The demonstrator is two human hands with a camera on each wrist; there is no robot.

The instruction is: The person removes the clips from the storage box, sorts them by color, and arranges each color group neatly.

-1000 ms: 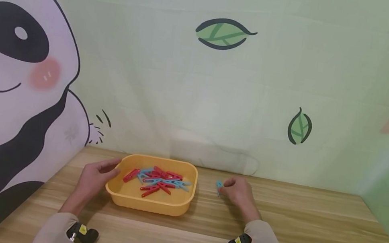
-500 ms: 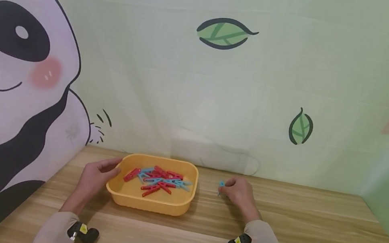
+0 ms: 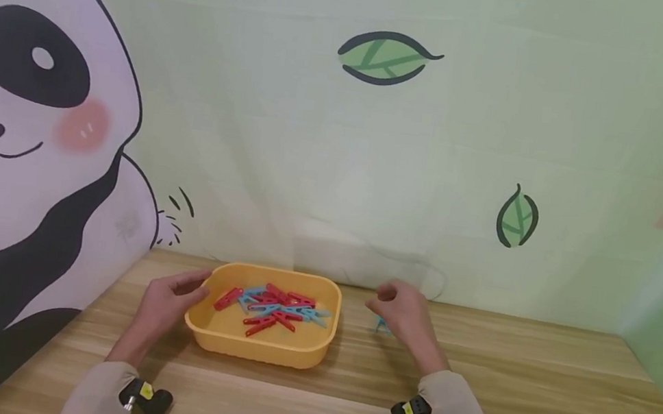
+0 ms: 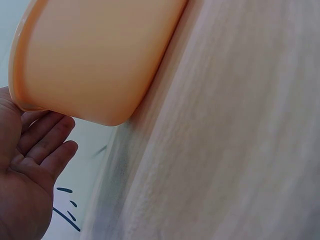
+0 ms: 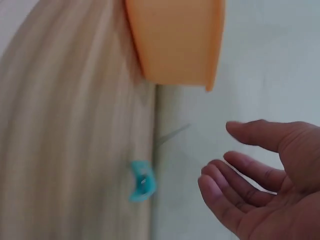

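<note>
A yellow plastic basin (image 3: 258,351) stands on the table, holding several red clothespins (image 3: 260,324) and light blue clothespins (image 3: 315,315) in a loose pile. My left hand (image 3: 168,299) is at its left end; in the left wrist view the loosely extended fingers (image 4: 52,137) lie against the outer wall below the rim. To the right of the basin, a single blue clothespin (image 5: 143,181) rests on the tabletop. My right hand (image 3: 404,310) hovers just above it, partly covering it in the head view, thumb and fingers apart with nothing between them.
The wood-grain table (image 3: 533,384) stretches out to the right and in front of the basin. A pale green cloth backdrop (image 3: 255,122) with a printed panda and leaves rises behind the table's back edge and along the sides.
My right hand has let go of the blue clothespin, which stays on the table, and has lifted slightly up from it. The left hand stays at the basin.
</note>
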